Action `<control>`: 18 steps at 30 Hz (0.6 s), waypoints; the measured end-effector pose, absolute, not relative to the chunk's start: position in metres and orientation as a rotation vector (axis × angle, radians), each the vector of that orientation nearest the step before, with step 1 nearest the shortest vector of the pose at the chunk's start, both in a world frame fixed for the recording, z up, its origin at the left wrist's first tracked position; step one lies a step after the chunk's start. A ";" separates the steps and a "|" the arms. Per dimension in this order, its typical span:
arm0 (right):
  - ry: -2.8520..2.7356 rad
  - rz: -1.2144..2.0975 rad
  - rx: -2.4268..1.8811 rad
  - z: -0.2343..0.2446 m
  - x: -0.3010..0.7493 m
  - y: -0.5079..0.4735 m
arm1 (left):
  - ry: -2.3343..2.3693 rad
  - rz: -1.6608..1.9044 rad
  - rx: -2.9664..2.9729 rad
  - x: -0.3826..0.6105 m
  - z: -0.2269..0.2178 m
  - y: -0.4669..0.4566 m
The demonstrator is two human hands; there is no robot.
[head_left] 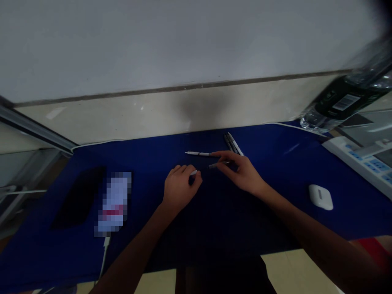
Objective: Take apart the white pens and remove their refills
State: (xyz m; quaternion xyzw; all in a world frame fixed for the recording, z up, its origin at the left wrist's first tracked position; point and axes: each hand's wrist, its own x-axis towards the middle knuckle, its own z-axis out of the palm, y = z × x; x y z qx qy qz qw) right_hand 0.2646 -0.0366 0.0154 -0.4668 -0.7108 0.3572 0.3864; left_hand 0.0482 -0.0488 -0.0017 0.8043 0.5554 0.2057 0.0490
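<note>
A white wall panel (183,41) fills twelve o'clock above a thin dark ledge (183,87), and below it a cream panel (245,102) carries a dark smudge (199,108). A grey metal frame (33,126) runs in at nine o'clock; pale floor tiles (294,273) show at five o'clock, under dim, soft light.

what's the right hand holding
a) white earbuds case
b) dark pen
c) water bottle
B: the right hand pinches the dark pen between thumb and fingers, above the blue desk mat.
</note>
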 end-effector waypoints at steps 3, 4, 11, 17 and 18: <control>-1.685 0.904 -1.214 0.020 0.271 -0.033 | 1.707 0.686 2.361 0.048 0.000 -0.049; -1.635 0.901 -1.227 0.020 0.273 -0.031 | 1.700 0.701 2.344 0.047 0.000 -0.048; -1.492 0.681 -1.393 0.009 0.290 -0.014 | 1.706 0.708 2.289 0.047 -0.001 -0.048; -1.904 0.289 -1.453 -0.003 0.293 -0.010 | 1.725 0.708 2.290 0.046 -0.001 -0.049; -1.946 0.273 -1.455 -0.003 0.293 -0.010 | 1.724 0.708 2.295 0.046 -0.001 -0.049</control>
